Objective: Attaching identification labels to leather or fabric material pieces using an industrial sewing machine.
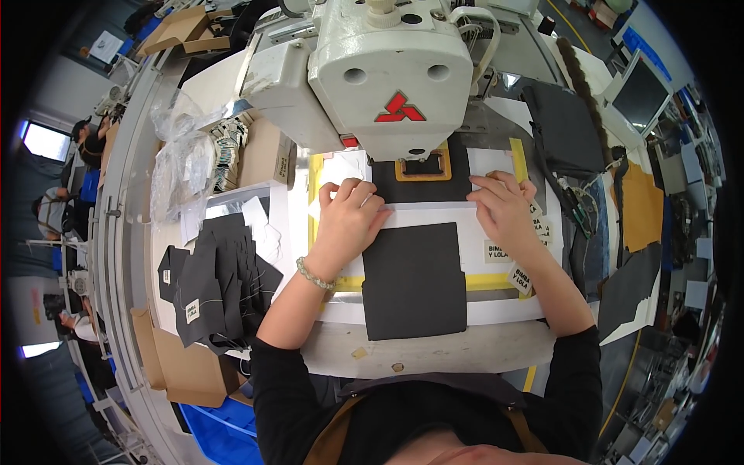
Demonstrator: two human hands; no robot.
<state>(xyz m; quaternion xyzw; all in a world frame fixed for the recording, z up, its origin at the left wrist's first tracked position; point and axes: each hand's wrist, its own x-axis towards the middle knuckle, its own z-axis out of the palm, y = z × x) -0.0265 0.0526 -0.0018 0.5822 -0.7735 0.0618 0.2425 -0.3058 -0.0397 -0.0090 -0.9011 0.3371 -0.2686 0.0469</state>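
My left hand rests with bent, spread fingers on a white sheet at the left edge of a black fabric piece. My right hand lies at that piece's right edge, its fingertips down and fingers apart. The fabric lies under the head of a white industrial sewing machine, beneath a brass-coloured clamp frame. A second black fabric piece lies flat between my forearms, nearer to me. Several pale printed labels are scattered beside my right wrist.
To the left are a pile of black fabric pieces, a cardboard box beside bundled labels, and clear plastic bags. Folded dark cloth and a monitor stand right. A blue bin sits below the table's left side.
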